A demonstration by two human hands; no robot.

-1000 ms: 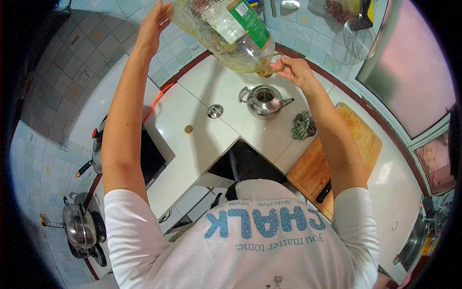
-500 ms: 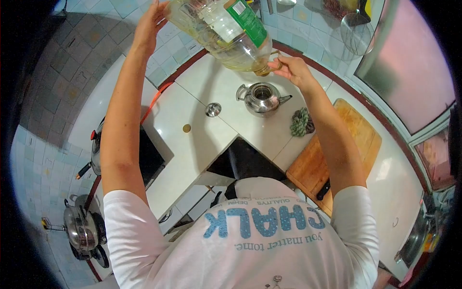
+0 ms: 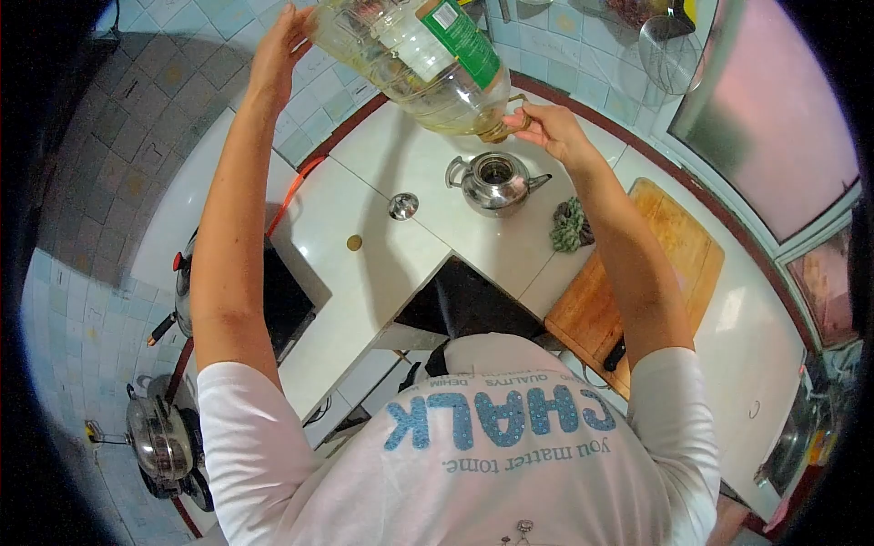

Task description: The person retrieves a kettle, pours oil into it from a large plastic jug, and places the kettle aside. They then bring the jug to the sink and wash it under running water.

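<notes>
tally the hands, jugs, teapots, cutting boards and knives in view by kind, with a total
hands: 2 (left hand, right hand)
jug: 1
teapot: 1
cutting board: 1
knife: 1
total: 6

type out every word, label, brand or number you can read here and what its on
"CHALK": big blue letters on the white shirt, upside down in view
"you matter tome.": thin letters on the same shirt
"QUALITYS DENIM": small line on the shirt, its ends unclear
Green label on the clear jug: white print and barcode, too small to read
</notes>
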